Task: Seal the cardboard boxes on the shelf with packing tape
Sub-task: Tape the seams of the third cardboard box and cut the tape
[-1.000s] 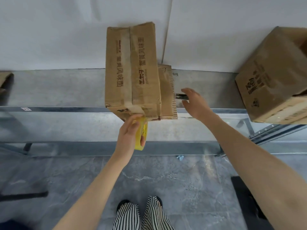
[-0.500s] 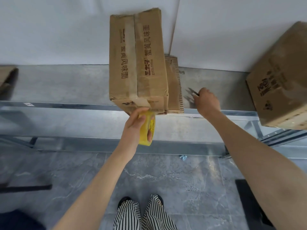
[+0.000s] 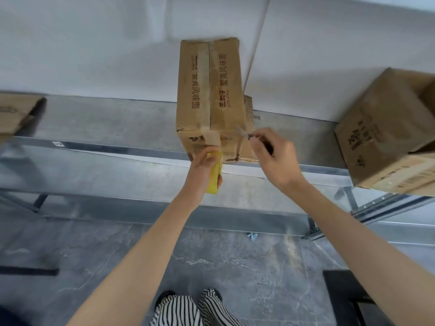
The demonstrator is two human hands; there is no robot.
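Note:
A long cardboard box point(image 3: 209, 90) with printed characters lies on the metal shelf point(image 3: 106, 123), a strip of tape running along its top seam and down its near end. My left hand point(image 3: 203, 170) grips a yellow roll of packing tape point(image 3: 214, 176) just below the box's near end. My right hand point(image 3: 274, 158) holds small scissors point(image 3: 244, 133) with the blades pointing at the box's near right corner.
A second cardboard box point(image 3: 386, 135) stands on the shelf at the right, and part of another box point(image 3: 16, 114) shows at the left edge. A flat piece of cardboard point(image 3: 249, 109) leans behind the long box. Below are the shelf's steel rails and a grey stone floor.
My right hand picked the scissors up from the shelf and brought them left to the box's near end. My left hand kept the tape roll below the box.

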